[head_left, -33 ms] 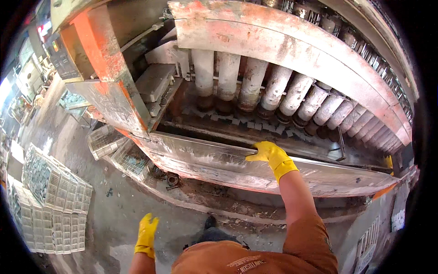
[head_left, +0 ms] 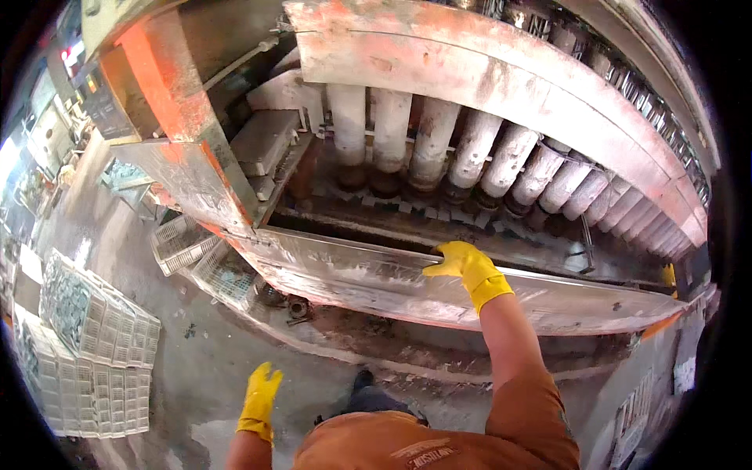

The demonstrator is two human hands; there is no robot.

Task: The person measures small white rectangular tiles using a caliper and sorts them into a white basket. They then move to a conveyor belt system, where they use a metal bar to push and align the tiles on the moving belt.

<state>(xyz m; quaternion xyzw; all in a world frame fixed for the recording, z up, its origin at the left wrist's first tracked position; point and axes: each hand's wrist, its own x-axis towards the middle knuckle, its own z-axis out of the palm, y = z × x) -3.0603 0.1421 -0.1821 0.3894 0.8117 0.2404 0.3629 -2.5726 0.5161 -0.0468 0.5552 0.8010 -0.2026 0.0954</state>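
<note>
In a yellow rubber glove, my right hand [head_left: 468, 269] is hooked over the top edge of the machine's long metal front panel [head_left: 352, 266]. Its thumb lies on the outer side, while some fingertips are hidden behind the edge. Down at the lower left, my left hand [head_left: 261, 395], gloved the same way, hangs above the floor with its fingers apart and nothing in them. Behind the panel runs a dark, dirty bed [head_left: 368, 227] with pale tile-like pieces along it. A row of thick upright cylinders [head_left: 433, 141] stands over that bed.
Stacked cream plastic baskets [head_left: 117, 333] with grey-green pieces stand at the left. Two more baskets [head_left: 227, 274] lie by the machine's left end. An orange post [head_left: 168, 78] rises there. A low ledge [head_left: 439, 364] runs along the machine's foot, near my feet.
My left hand has shifted slightly up and to the right. My right hand stays on the panel edge.
</note>
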